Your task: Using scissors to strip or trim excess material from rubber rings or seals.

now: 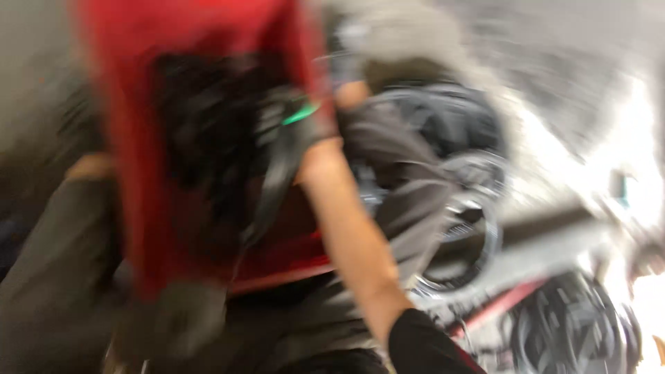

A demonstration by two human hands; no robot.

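One of our hands, the right hand (315, 149), seems to grip a red bag (208, 138), its closure too blurred to tell, our left unseen; beyond it, wheels (457, 228) could snag the straps.

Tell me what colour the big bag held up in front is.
Red bag with a black middle, blurred, in the head view.

right arm (350, 228): bare forearm, black short sleeve (422, 346) at near edge
sleeve trim: thin red edge, blurred
trousers (48, 277): grey-brown, near left
left arm: can't make out, motion blur
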